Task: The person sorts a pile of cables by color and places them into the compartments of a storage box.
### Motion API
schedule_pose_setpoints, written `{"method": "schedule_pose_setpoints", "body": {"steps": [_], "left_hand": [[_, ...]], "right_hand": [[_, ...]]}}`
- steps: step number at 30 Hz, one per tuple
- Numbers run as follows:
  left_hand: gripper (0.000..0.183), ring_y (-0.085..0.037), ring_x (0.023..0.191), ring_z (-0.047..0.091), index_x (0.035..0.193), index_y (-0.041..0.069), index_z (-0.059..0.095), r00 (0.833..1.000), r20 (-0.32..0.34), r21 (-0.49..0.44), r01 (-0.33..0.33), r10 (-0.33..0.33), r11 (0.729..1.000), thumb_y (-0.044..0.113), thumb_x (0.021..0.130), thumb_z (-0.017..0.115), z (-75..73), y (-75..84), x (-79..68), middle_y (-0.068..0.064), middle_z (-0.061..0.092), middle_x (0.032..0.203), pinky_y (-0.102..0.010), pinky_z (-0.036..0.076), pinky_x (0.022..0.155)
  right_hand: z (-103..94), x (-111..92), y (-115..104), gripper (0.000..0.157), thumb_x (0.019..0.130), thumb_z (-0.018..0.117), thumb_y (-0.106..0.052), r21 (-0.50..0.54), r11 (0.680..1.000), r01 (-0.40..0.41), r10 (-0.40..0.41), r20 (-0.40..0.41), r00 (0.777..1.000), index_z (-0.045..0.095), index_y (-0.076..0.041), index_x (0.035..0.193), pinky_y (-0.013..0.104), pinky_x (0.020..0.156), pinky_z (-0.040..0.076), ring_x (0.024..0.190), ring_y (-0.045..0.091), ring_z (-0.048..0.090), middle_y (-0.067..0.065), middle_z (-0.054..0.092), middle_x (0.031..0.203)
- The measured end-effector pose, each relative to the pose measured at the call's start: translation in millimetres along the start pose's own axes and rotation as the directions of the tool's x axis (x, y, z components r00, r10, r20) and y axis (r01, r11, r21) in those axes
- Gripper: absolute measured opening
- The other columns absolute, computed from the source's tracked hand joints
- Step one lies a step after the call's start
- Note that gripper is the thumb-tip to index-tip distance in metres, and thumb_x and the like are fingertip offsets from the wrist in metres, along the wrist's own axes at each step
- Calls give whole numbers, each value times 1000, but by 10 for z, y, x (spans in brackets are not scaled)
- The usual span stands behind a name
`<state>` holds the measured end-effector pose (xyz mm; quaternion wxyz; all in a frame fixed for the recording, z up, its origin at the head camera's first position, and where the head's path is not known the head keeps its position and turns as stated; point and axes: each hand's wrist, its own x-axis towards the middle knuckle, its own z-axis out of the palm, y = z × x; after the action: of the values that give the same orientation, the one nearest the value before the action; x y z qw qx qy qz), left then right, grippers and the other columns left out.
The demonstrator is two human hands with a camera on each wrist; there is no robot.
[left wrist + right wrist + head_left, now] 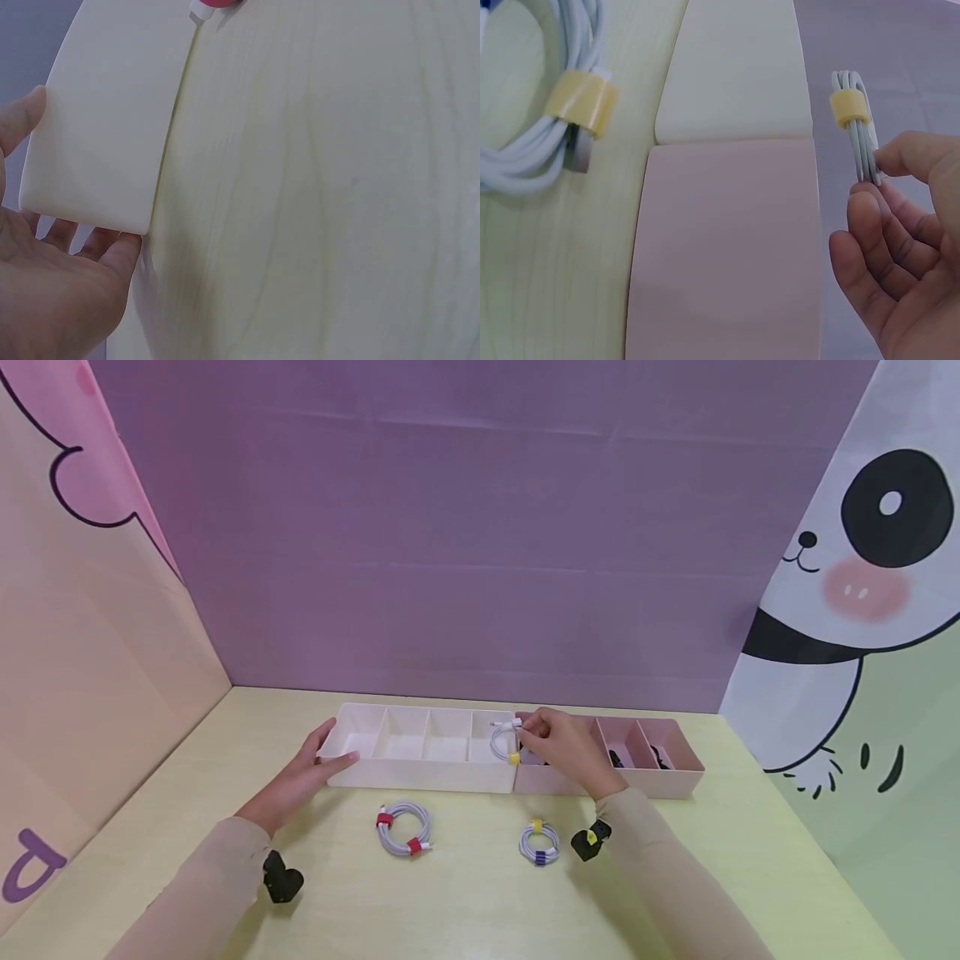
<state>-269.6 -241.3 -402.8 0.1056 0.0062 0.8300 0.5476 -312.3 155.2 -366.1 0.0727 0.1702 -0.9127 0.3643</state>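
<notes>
Between the thumb and fingertips of my right hand (564, 742) is a coiled white cable (501, 743) with a yellow strap (850, 107). The coil hangs upright above the right compartment of the white divided box (420, 774), beside the pink divided box (626, 782). My left hand (303, 777) holds the white box's left end, thumb at its front rim and fingers along the end wall. In front of the boxes lie a coiled cable with red straps (405, 828) and a smaller coil with yellow and blue straps (539, 843).
Small black items (658, 757) lie in the pink box's compartments. A purple backdrop (480, 543) rises behind the boxes, with printed panels at both sides. Each wrist carries a black camera (282, 878). The pale wooden table (450, 910) extends toward me.
</notes>
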Motion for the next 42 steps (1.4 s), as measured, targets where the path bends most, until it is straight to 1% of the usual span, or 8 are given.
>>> {"method": "schedule_pose_setpoints", "body": {"steps": [6, 9, 17, 23, 35, 42], "left_hand": [[100, -45, 145, 12, 160, 29, -15, 1000, -5, -10, 6, -6, 1000, 53, 97, 60, 4, -4, 7, -11, -11, 167, -72, 13, 111], [101, -46, 145, 12, 160, 28, -15, 1000, -6, -10, 9, -9, 1000, 53, 97, 60, 6, 0, 6, -11, -12, 167, -72, 13, 111], [99, -44, 143, 16, 160, 31, -15, 1000, 3, 14, -4, 4, 1000, 54, 97, 59, -8, 7, -21, -13, -10, 166, -72, 17, 109], [100, -45, 144, 13, 160, 31, -15, 1000, -3, 7, 4, -4, 1000, 55, 97, 59, -2, 13, -12, -11, -11, 167, -73, 15, 110], [99, -42, 141, 19, 160, 32, -15, 1000, 1, 13, 4, -4, 1000, 54, 97, 59, -3, 12, -22, -11, -8, 166, -72, 18, 109], [101, -44, 144, 14, 160, 30, -15, 1000, -13, 6, 20, -19, 1000, 55, 96, 60, 6, 17, -1, -12, -11, 167, -73, 15, 110]], "right_hand": [[51, 53, -1, 18, 95, 70, -26, 17, 999, -33, 32, 23, 999, 69, -9, 99, 28, 61, 49, 73, 17, 56, 0, 64, 83], [66, 61, 0, 18, 95, 69, -26, 22, 999, -48, 47, 27, 999, 69, -9, 100, 27, 61, 49, 74, 17, 56, 1, 64, 84], [98, 83, 9, 18, 95, 70, -25, 33, 998, -45, 45, 18, 999, 68, -8, 100, 27, 58, 46, 71, 17, 54, 1, 63, 81], [130, 108, 2, 18, 95, 71, -26, 26, 999, -45, 44, 16, 999, 68, -8, 98, 26, 56, 45, 68, 16, 54, 0, 62, 79], [198, 134, -15, 17, 95, 71, -24, 47, 997, -55, 55, 11, 998, 69, -8, 100, 26, 59, 47, 72, 18, 54, 2, 62, 82], [203, 141, -27, 17, 95, 71, -24, 44, 996, -74, 73, 29, 997, 68, -8, 100, 26, 60, 48, 73, 18, 55, 2, 62, 82]]}}
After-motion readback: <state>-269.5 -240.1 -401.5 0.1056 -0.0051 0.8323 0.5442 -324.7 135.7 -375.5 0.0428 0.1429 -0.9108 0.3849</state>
